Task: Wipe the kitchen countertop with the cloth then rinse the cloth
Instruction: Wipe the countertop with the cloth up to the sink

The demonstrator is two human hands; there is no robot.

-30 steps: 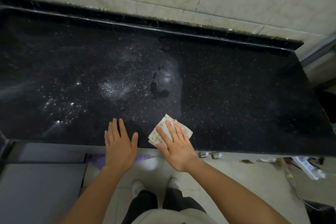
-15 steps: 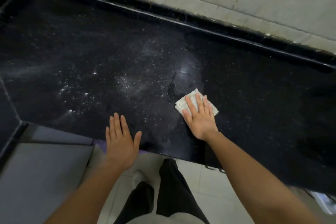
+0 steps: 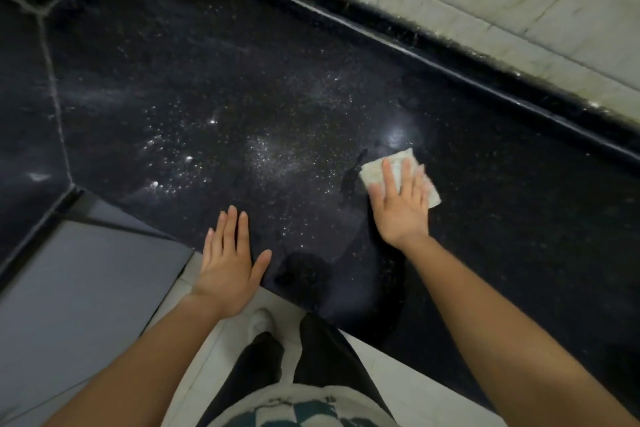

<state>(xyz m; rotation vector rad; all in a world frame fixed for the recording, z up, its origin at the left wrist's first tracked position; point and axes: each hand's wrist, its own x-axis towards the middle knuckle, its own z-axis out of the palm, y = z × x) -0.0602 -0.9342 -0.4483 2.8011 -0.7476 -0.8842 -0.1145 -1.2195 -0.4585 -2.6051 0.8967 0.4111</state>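
Note:
The black speckled countertop (image 3: 277, 87) fills most of the view, with water droplets and a pale smear across its middle. A small folded whitish cloth (image 3: 375, 172) lies flat on it at centre right. My right hand (image 3: 401, 204) presses on the cloth with straight fingers, covering most of it. My left hand (image 3: 228, 260) rests flat with spread fingers at the counter's front edge, holding nothing.
A black raised lip and a stained pale tiled wall (image 3: 502, 0) run along the back. A seam (image 3: 52, 87) splits off the counter's left section. A grey cabinet front (image 3: 76, 295) sits below on the left; my legs and shoe stand on pale floor tiles.
My right hand has slid the cloth away from the front edge, farther onto the counter. The left hand has stayed at the edge. The view has tilted and shifted left.

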